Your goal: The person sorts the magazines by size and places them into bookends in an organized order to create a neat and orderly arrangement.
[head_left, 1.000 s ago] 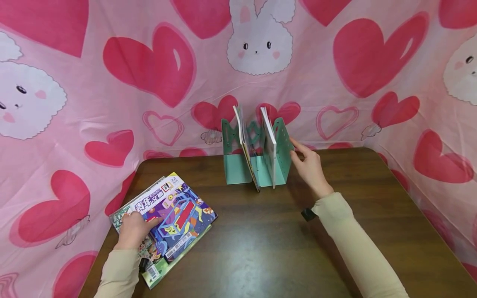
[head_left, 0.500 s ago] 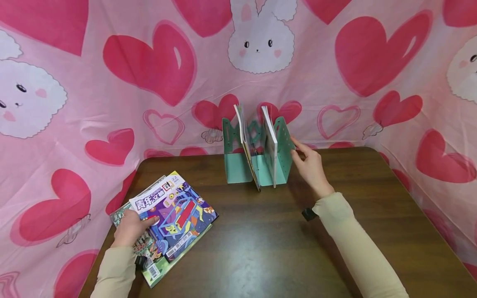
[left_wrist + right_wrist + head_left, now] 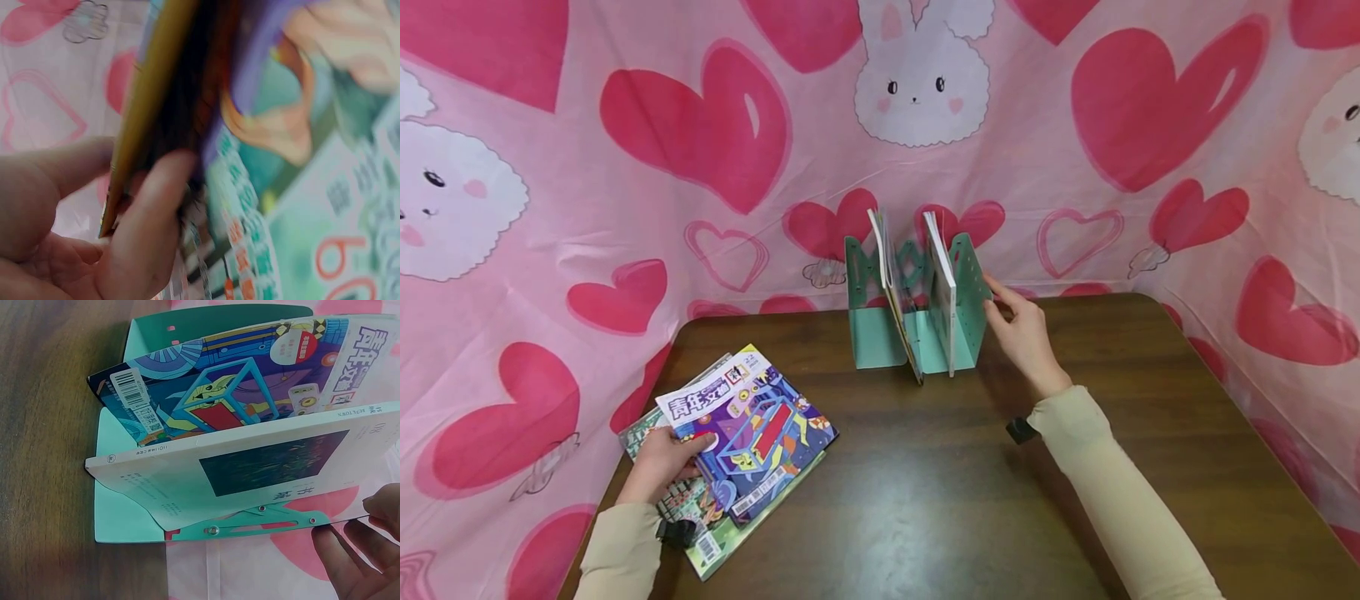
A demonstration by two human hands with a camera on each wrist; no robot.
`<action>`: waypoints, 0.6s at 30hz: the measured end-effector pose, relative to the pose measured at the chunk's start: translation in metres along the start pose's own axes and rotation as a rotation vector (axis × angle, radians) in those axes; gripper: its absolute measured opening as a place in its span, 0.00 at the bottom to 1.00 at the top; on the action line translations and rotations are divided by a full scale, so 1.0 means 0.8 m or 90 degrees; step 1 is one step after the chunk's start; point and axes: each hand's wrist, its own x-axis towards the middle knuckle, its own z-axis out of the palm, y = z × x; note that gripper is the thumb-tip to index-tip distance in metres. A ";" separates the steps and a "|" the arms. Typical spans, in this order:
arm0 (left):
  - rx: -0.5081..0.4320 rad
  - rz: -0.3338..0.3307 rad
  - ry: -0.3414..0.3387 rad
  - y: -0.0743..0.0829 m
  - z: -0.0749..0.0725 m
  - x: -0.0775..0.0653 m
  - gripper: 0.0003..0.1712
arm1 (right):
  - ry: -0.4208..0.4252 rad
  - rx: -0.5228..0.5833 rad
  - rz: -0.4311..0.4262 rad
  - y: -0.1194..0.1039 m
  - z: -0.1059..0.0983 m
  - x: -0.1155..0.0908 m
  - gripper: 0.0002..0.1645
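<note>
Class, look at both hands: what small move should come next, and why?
Probably lift the purple magazine off the green magazine beneath: the left hand pinches its edge, the right hand holds the green rack, and that rack shows room on its left.

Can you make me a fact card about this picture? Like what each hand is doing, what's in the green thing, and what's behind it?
Left hand: pinches the edge of a purple magazine
Partly covered by it: a green magazine
Right hand: grips one end of the green rack
Standing in rack: white book, at least one purple-blue magazine
Table: brown
Backdrop: pink, hearts and bunnies
</note>
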 end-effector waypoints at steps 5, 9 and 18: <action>-0.044 0.012 -0.031 0.006 0.003 -0.004 0.48 | 0.001 0.001 0.005 0.000 -0.001 0.000 0.27; -0.069 0.023 -0.057 0.011 0.004 -0.007 0.45 | 0.002 0.004 0.005 0.000 0.000 0.000 0.27; -0.124 0.038 -0.079 0.027 0.007 -0.015 0.50 | 0.008 0.007 -0.006 0.000 0.001 0.001 0.26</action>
